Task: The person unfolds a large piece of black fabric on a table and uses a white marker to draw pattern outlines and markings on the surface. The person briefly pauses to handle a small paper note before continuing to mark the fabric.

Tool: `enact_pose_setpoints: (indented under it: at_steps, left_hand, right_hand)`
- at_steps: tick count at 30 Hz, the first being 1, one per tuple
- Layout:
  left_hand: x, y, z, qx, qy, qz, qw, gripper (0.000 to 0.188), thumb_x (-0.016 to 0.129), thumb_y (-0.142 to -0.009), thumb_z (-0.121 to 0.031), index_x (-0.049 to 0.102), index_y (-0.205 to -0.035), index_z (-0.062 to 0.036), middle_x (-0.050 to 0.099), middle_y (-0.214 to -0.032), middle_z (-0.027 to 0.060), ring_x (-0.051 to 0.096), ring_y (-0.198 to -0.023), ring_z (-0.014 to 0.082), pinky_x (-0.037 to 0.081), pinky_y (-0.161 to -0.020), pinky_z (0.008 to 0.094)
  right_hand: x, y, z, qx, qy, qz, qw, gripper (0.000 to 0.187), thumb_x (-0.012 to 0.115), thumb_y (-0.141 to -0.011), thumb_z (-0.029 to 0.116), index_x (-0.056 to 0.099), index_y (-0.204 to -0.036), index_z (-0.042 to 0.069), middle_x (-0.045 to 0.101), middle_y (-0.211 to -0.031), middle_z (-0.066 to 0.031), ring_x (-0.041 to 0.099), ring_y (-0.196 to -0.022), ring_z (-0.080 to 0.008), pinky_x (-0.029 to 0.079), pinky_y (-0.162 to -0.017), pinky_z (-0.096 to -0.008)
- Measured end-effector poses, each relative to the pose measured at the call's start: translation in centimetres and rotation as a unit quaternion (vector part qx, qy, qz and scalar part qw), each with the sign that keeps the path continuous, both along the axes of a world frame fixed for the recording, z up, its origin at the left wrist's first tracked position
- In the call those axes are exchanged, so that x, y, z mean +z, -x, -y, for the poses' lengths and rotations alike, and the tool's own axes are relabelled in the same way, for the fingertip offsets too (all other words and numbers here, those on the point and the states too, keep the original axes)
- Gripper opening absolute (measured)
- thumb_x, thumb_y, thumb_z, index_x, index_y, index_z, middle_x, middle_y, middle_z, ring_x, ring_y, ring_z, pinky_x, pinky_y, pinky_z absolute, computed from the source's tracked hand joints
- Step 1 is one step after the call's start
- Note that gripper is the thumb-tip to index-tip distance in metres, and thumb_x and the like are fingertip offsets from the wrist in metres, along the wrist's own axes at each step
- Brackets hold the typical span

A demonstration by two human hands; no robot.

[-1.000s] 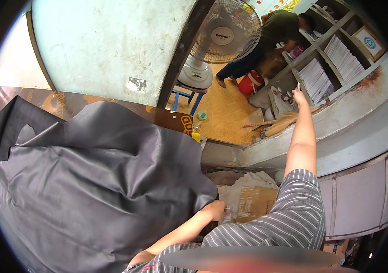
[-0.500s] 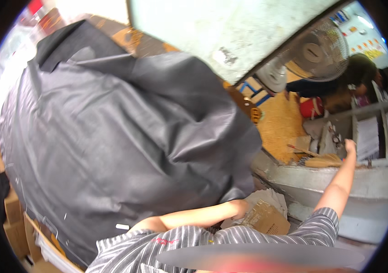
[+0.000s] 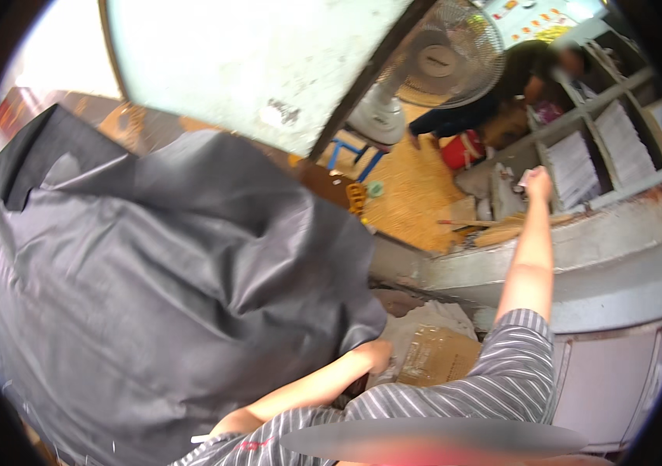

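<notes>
A big dark grey cloth (image 3: 168, 287) fills the left half of the view, bunched in broad folds. My left hand (image 3: 376, 356) is at its lower right edge, closed on the fabric with the fingers tucked under the fold. My right arm in a striped sleeve stretches up to the right. My right hand (image 3: 537, 183) is by the grey shelf unit (image 3: 579, 116), fingers curled around a small white piece (image 3: 522, 178) at their tips. Stacks of white paper (image 3: 574, 159) lie in the compartments beside it.
A white standing fan (image 3: 432, 62) and a blue stool (image 3: 350, 155) stand on the yellow floor. Another person in a dark top (image 3: 502, 85) bends near a red bag (image 3: 463, 147). A grey counter (image 3: 595, 256), wooden sticks (image 3: 494, 229), cardboard (image 3: 439, 353) and white sacks lie below.
The view has swung left and back. My right hand moved slightly along the shelf; my left hand has stayed at the grey cloth's edge throughout.
</notes>
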State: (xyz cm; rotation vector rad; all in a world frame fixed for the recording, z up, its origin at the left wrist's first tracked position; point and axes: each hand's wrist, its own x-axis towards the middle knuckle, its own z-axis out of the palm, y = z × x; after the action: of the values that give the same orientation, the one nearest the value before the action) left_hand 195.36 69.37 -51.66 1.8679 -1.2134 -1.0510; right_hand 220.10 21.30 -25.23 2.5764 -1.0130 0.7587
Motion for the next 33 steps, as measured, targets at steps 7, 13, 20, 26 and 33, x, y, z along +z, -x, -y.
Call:
enact_pose_setpoints:
  at_steps: [7,13,20,26,33]
  left_hand:
    - [1.2,-0.6,-0.6,-0.008,-0.026,-0.031,0.999,0.028,0.074,-0.064,0.000,0.075,-0.092,0.0046,0.072,-0.098,0.0247,0.071,-0.095,0.0342,0.057,-0.079,0.0396]
    - [2.3,0.3,-1.7,-0.104,0.023,0.007,0.994,0.024,0.064,-0.083,-0.016,0.074,-0.090,0.0041,0.071,-0.092,0.0258,0.069,-0.091,0.0396,0.054,-0.082,0.0440]
    - [2.2,-0.6,0.6,-0.107,-0.069,0.055,0.990,0.020,0.082,-0.066,-0.013,0.079,-0.083,-0.0035,0.075,-0.091,0.0152,0.073,-0.086,0.0240,0.056,-0.075,0.0402]
    - [4.3,-2.8,-0.5,-0.158,-0.056,0.062,0.984,0.024,0.081,-0.064,-0.006,0.077,-0.087,0.0009,0.074,-0.093,0.0191,0.072,-0.088,0.0311,0.055,-0.077,0.0409]
    - [2.7,-2.0,0.2,-0.196,-0.009,0.090,0.976,0.031,0.082,-0.063,-0.010,0.077,-0.092,-0.0029,0.073,-0.094,0.0199,0.071,-0.090,0.0300,0.055,-0.077,0.0397]
  right_hand:
    - [-0.4,-0.5,1.6,0.005,-0.097,0.005,0.995,0.017,0.059,-0.083,0.008,0.075,-0.091,0.010,0.074,-0.096,-0.0157,0.070,-0.094,-0.0307,0.053,-0.083,-0.0401]
    - [3.6,-1.7,11.6,0.036,-0.212,-0.202,0.956,0.051,0.062,-0.092,0.036,0.060,-0.132,0.006,0.050,-0.142,-0.0236,0.050,-0.131,-0.0342,0.040,-0.108,-0.0470]
    - [0.2,-4.5,6.9,-0.040,-0.293,-0.283,0.913,0.080,0.057,-0.095,0.040,0.028,-0.148,-0.012,0.026,-0.158,-0.0260,0.024,-0.148,-0.0348,0.025,-0.119,-0.0413]
    - [-0.3,-6.8,2.1,-0.029,-0.290,-0.233,0.928,0.081,0.061,-0.093,0.037,0.027,-0.150,-0.010,0.026,-0.159,-0.0236,0.023,-0.149,-0.0333,0.022,-0.120,-0.0415]
    - [-0.2,-8.3,9.8,0.024,-0.250,-0.244,0.937,0.075,0.059,-0.094,0.035,0.033,-0.148,-0.009,0.031,-0.158,-0.0217,0.027,-0.148,-0.0324,0.023,-0.119,-0.0388]
